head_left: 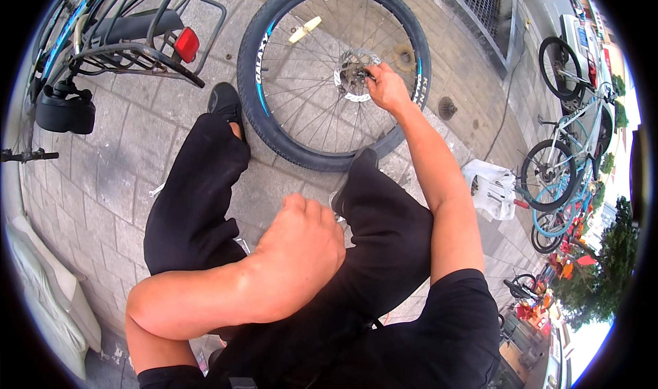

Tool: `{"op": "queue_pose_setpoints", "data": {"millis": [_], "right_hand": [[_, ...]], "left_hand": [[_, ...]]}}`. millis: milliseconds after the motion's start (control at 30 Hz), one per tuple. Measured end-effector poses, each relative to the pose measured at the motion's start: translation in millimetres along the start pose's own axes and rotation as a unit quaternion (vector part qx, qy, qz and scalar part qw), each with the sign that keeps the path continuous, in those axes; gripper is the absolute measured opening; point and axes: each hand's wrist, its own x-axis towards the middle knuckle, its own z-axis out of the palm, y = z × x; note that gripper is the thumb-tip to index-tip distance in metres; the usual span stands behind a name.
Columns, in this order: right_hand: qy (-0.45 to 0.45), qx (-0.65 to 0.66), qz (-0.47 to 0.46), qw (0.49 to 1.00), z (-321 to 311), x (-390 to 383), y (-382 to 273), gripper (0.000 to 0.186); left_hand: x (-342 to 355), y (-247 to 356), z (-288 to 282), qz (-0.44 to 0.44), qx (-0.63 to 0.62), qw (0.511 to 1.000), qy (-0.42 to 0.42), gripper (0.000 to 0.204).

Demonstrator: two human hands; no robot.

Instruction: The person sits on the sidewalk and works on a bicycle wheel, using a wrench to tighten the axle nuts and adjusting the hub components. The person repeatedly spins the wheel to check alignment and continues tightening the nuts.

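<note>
A bicycle wheel (245,108) with a black knobbly tyre lies on the paving in front of my feet, its silver brake disc (356,97) facing up. My right hand (388,89) is at the wheel's centre, with thumb and fingers pinching a small dark part at the hub (361,76). My left hand (301,241) is closed in a loose fist above my lap, knuckles forward; anything inside it is hidden. A pale yellow piece (305,30), long and narrow, shows between the spokes at the wheel's far left.
At the far left stands a bicycle with a rear rack (137,48) and red reflector (186,45). A clear plastic bag (490,190) with tools lies right of my knee. Parked bicycles (548,173) stand farther right. A metal grating (476,5) is beyond the wheel. A spanner (157,190) lies by my left leg.
</note>
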Motion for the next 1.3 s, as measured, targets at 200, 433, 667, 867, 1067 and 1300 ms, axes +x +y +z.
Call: {"op": "queue_pose_setpoints", "data": {"millis": [200, 433, 667, 867, 1067, 1300], "right_hand": [[-0.004, -0.03, 0.024, 0.999, 0.3, 1.2, -2.6, 0.026], [-0.004, -0.11, 0.052, 0.993, 5.7, 5.0, -1.0, 0.036], [-0.006, -0.065, 0.2, 0.978, -9.4, 15.6, -17.3, 0.052], [-0.019, -0.095, 0.055, 0.994, -12.6, 6.4, -14.3, 0.042], [-0.11, -0.119, 0.15, 0.975, -14.3, 18.3, -21.6, 0.044], [-0.033, -0.117, 0.078, 0.99, -12.8, 8.2, -20.7, 0.045]], "left_hand": [[-0.1, 0.5, 4.4, -0.002, -0.006, 1.0, 0.024, 0.02], [0.7, 2.8, 5.2, 0.0, -0.006, 1.0, 0.025, 0.021], [0.4, 2.7, 4.8, 0.001, -0.004, 1.0, 0.03, 0.021], [0.6, 3.1, 6.5, -0.005, -0.007, 0.999, 0.037, 0.019], [3.2, 3.7, 2.1, 0.007, -0.005, 1.0, 0.017, 0.021], [5.3, 3.6, 3.9, -0.007, 0.002, 1.0, 0.012, 0.025]]}}
